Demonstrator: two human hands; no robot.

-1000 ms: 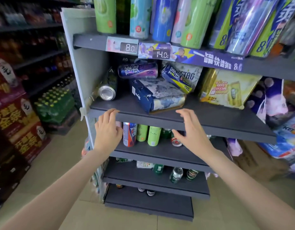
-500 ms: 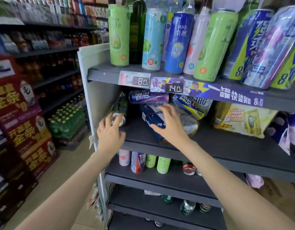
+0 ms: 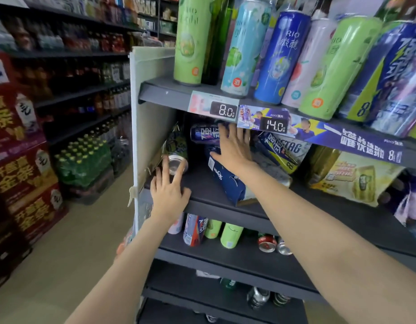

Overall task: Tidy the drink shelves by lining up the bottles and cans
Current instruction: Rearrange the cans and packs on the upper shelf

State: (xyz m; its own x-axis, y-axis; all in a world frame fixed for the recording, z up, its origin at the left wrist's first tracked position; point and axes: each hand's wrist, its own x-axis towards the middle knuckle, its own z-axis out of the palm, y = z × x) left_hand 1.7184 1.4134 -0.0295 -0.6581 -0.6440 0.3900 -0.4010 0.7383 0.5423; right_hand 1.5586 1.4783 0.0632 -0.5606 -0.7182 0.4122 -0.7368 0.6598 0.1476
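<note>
On the dark middle shelf a green can lies tipped against the white side panel, silver end toward me. My left hand reaches onto the shelf with straight fingers, fingertips touching that can's end. Deeper in, a purple-blue can lies on its side atop a blue carton pack. My right hand is spread flat over the pack, fingers stretching to the purple can's right end; contact is partly hidden. Another blue-yellow can lies slanted to the right.
Tall upright cans line the top shelf above price tags. A yellow carton fills the shelf's right side. Lower shelves hold toppled cans. An aisle floor and stacked red boxes lie to the left.
Both hands moved from the shelf's front edge into the shelf: the left up to the tipped green can, the right across the blue pack toward the purple can. The view came closer.
</note>
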